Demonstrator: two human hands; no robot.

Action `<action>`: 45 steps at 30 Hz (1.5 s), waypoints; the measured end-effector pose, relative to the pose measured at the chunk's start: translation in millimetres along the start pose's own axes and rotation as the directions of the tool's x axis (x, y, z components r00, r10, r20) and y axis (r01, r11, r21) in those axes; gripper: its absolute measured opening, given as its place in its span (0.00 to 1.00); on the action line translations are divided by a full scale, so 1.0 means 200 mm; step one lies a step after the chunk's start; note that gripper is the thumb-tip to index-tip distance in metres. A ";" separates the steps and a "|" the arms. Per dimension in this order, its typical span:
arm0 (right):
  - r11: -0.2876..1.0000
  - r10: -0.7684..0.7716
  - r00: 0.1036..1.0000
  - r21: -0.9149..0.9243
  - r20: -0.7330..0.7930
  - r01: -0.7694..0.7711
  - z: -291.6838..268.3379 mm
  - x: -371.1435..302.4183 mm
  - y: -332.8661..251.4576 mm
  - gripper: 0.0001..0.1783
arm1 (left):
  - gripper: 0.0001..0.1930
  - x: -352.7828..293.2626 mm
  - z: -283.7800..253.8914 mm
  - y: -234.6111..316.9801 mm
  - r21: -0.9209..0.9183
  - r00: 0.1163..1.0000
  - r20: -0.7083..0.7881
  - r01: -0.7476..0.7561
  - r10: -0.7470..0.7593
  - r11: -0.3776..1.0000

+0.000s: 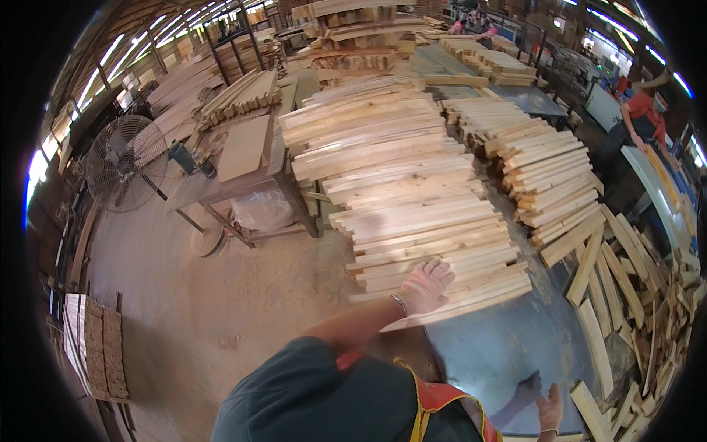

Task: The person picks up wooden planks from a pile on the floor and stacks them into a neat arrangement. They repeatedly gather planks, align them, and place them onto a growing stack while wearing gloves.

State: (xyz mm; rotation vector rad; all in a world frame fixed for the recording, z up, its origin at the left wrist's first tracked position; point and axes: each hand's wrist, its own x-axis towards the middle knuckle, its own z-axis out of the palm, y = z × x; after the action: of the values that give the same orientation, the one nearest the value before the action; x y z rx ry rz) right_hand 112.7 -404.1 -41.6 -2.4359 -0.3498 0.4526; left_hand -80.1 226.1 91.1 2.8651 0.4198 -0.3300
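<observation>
My left hand [427, 286], in a pale glove, reaches forward onto the near end of a long row of wooden strips [434, 243]. Its fingers lie stretched out over the strips and are not wrapped round any of them. The strips are light-coloured and packed side by side on a grey metal table [486, 339]. Low at the right, my right hand [549, 409] is beside the bare metal surface, fingers apart and holding nothing. A dark shadow falls on the metal next to it.
Loose wooden offcuts [626, 295] are heaped at the right. A second row of strips [541, 173] lies beyond. On the left stand a wire-guarded fan [127, 163] and a worktable [193, 193]. A person in a red top [642, 110] works at the far right.
</observation>
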 end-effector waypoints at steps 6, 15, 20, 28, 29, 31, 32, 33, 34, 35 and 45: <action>0.882 -0.060 0.994 0.462 -0.092 0.096 0.51 0.05 -1.34 0.41 | 0.36 -0.05 -0.36 -1.09 0.176 0.930 -0.255 0.314 -0.265 0.933; 0.807 -0.241 0.954 0.583 0.178 0.095 1.31 0.10 -2.78 0.37 | 0.22 -0.27 -0.26 -2.70 -0.970 0.343 -0.236 -0.027 -0.909 0.242; 0.795 -0.358 0.900 0.587 0.250 0.153 1.61 0.23 -3.23 0.33 | 0.17 -0.20 -0.36 -2.74 -0.846 0.672 0.248 -0.200 -0.698 -0.494; 0.692 -0.377 0.835 0.721 0.402 -0.035 1.90 0.41 -3.65 0.40 | 0.28 -0.20 -0.48 -2.73 -0.953 0.802 0.126 -0.066 -0.583 -0.296; 0.676 -0.382 0.832 0.736 0.402 -0.045 1.94 0.44 -3.69 0.40 | 0.31 -0.18 -0.48 -2.73 -0.971 0.807 0.099 -0.049 -0.583 -0.233; 0.647 -0.348 0.844 0.756 0.407 -0.098 2.01 0.50 -3.72 0.43 | 0.37 -0.14 -0.49 -2.68 -0.977 0.850 0.050 -0.066 -0.524 -0.201; 0.633 -0.346 0.838 0.764 0.423 -0.124 2.04 0.52 -3.77 0.44 | 0.38 -0.14 -0.43 -2.74 -0.976 0.854 0.013 -0.102 -0.520 -0.193; 0.646 -0.339 0.832 0.752 0.439 -0.134 2.06 0.54 -3.86 0.45 | 0.38 -0.13 -0.37 -2.78 -0.972 0.858 -0.029 -0.143 -0.512 -0.185; 0.658 -0.325 0.830 0.739 0.453 -0.146 2.07 0.55 -3.95 0.46 | 0.37 -0.12 -0.29 -2.80 -0.972 0.834 -0.099 -0.198 -0.542 -0.128; 0.671 -0.297 0.837 0.724 0.460 -0.160 2.05 0.58 -3.98 0.47 | 0.35 -0.11 -0.28 -2.76 -0.981 0.819 -0.073 -0.162 -0.569 -0.108; 0.685 0.051 0.932 0.667 0.358 -0.294 2.30 0.87 -4.47 0.65 | 0.49 -0.26 -0.39 -2.73 -0.823 0.916 -0.035 0.200 -0.400 0.531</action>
State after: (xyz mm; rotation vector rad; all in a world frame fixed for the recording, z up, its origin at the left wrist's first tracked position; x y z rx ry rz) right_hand -36.4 589.4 135.4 -1.6208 -0.0356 0.8843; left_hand -280.4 742.1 75.7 1.8925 0.8596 0.1336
